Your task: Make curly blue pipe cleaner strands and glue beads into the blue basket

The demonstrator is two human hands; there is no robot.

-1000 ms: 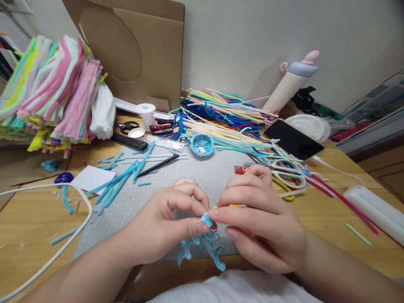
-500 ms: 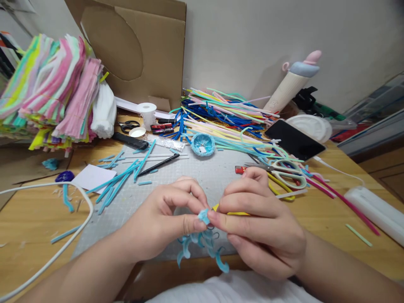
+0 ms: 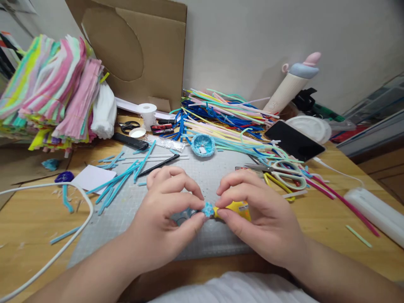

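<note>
Between the thumb and forefinger of my left hand (image 3: 173, 210) is a small fluffy light blue pipe-cleaner piece (image 3: 208, 209), shaped like a little flower. My right hand (image 3: 261, 219) is pinched closed at the piece's right edge, its other fingers curled above. More blue curls with thin dark wire loops show partly behind my left fingers. A yellow object with a printed label (image 3: 243, 206) lies on the grey cutting mat (image 3: 202, 246) beyond my right hand, which partly hides it. Farther back on the mat rests a fuzzy blue cup shape (image 3: 203, 145).
Cut blue pipe-cleaner lengths (image 3: 120, 181) and a black pen (image 3: 159, 165) lie at left. Scissors with pale handles (image 3: 288, 174) are at right, near a dark tablet (image 3: 295, 140). Loose coloured stems (image 3: 221, 109) pile up behind. A white cable (image 3: 91, 206) crosses the left side.
The blue piece has turned, so its flower-like face shows. The dangling blue curls have swung up behind my left hand. My right hand has shifted slightly right, uncovering more of the yellow object.
</note>
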